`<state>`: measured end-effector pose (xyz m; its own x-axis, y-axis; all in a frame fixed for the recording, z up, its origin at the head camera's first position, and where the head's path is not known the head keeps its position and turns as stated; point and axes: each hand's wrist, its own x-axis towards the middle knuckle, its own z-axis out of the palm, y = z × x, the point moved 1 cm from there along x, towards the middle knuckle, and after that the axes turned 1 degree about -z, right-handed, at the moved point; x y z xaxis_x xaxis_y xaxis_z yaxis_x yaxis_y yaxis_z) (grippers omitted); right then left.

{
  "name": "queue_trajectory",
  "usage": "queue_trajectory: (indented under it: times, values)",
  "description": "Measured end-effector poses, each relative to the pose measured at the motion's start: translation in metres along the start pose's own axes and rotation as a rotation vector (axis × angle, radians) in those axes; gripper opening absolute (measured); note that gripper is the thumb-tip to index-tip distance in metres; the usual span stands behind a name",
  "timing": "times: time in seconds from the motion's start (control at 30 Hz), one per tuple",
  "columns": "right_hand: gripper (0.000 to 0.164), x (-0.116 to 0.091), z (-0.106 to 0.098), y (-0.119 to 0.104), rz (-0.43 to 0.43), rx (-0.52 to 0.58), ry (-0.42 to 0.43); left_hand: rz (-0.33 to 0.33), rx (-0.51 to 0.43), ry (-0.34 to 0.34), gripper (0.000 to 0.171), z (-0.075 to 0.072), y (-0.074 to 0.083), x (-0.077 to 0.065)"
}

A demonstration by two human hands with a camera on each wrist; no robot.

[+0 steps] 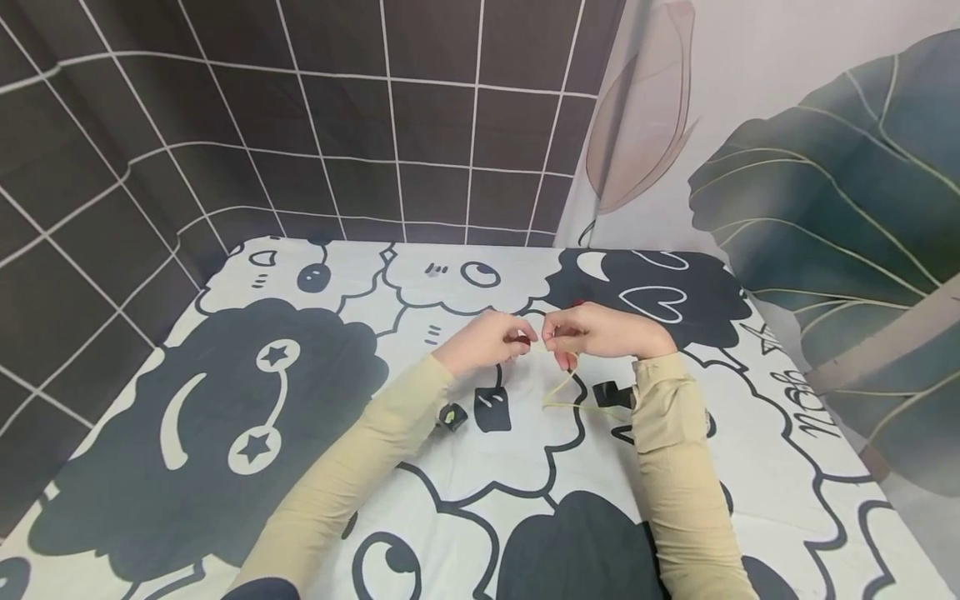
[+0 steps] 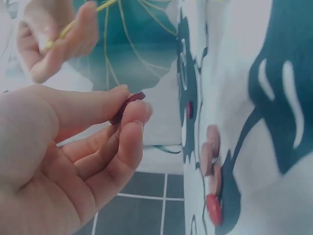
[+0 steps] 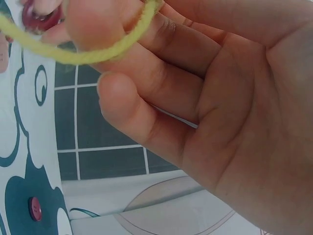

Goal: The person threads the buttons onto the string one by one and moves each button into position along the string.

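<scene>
My left hand [image 1: 489,340] pinches a dark red button [image 2: 129,105] between thumb and fingertips, above the cloth. In the right wrist view, holes show in the button's face. Close on its right, my right hand [image 1: 603,331] pinches a yellow cord [image 3: 73,55] near its end. From those fingers the cord loops down and trails toward the right wrist in the head view. The cord curves in front of the right fingertips in the right wrist view.
The patterned black-and-white cloth [image 1: 450,467] covers the table. Several loose buttons lie on it, among them a bright red button [image 2: 213,210], a brownish button [image 2: 206,159] and a dark red button [image 3: 34,209]. A dark grid curtain [image 1: 337,125] hangs behind.
</scene>
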<state>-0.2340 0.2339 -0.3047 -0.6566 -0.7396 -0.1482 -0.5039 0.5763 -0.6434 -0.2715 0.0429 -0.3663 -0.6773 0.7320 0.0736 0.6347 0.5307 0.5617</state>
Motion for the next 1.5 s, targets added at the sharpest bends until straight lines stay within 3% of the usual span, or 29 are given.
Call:
queue_trajectory:
  times: [0.2,0.43,0.67,0.93,1.13,1.5]
  values:
    - [0.010,0.003,0.000,0.000,0.006,-0.006,0.027,-0.086,-0.097,0.045,0.022,-0.015,-0.006,-0.011]
    - [0.005,0.012,0.001,-0.004,-0.037,-0.076,0.179,-0.149,-0.251,0.155,0.021,-0.026,-0.010,-0.022]
    - [0.006,0.019,0.004,-0.007,-0.037,-0.091,0.331,-0.195,-0.478,0.210,0.023,-0.033,-0.010,-0.025]
    - [0.005,0.026,0.008,-0.007,-0.029,-0.145,0.457,-0.259,-0.564,0.267,0.016,-0.037,-0.008,-0.027]
    - [0.006,0.030,0.010,-0.008,-0.020,-0.182,0.476,-0.279,-0.654,0.278,0.018,-0.037,-0.011,-0.027]
    - [0.004,0.033,0.010,-0.010,0.065,-0.237,0.499,-0.260,-0.667,0.261,0.016,-0.038,-0.008,-0.027]
